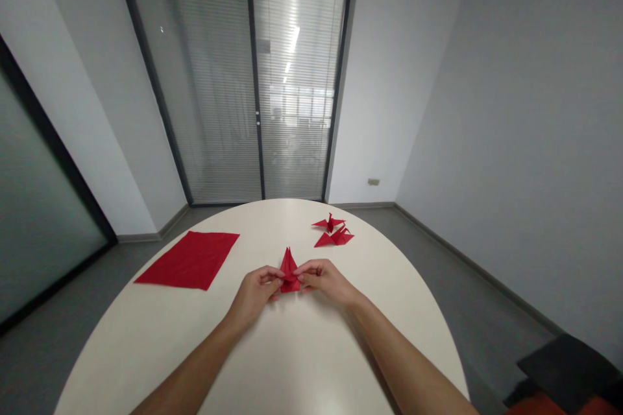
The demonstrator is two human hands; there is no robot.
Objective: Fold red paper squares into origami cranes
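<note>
A partly folded red origami paper (290, 270) is held between my two hands over the middle of the table, with two narrow points facing away from me. My left hand (257, 288) pinches its left edge between thumb and fingers. On its right edge, my right hand (322, 277) is closed in a similar pinch. The fingers cover both side edges of the paper. Beyond my right hand lie two folded red paper cranes (335, 237) close together, their wings spread.
A red paper sheet (192, 260) lies flat on the left side of the round white table (311, 363). Past the far rim is a glass door (219, 110) with blinds. A dark object (572, 366) with orange beside it stands at the lower right, off the table.
</note>
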